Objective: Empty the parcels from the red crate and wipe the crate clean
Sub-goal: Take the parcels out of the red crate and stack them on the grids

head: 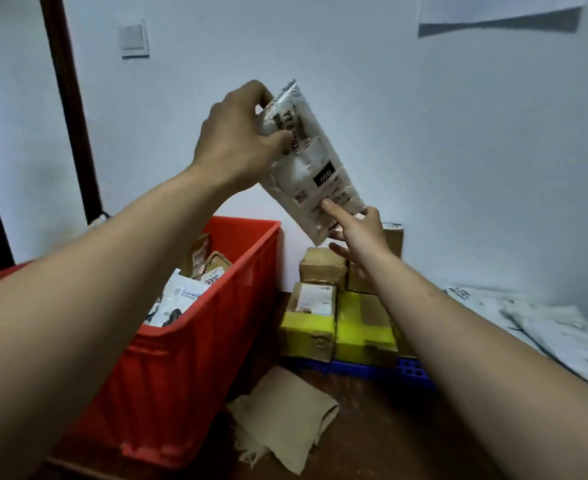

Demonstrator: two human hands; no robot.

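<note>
1. The left hand (237,140) is raised in front of the white wall. Its fingers and thumb are closed around the upper end of a white parcel (316,168).
2. The white parcel is a soft bag with printed labels. It hangs tilted in the air, above and to the right of the red crate (188,358).
3. The right hand (358,233) holds the lower end of the same parcel. One digit presses on the front and the others are under the edge.
4. The red crate stands at the left on a brown surface, with several parcels (185,292) inside it.
5. Just beside the crate, cardboard boxes (320,268) are stacked against the wall on a blue tray (372,370). Some of them have yellow tape.
6. A beige cloth (285,414) lies crumpled in front of the crate.
7. White bags (545,323) lie in a pile at the far right.
</note>
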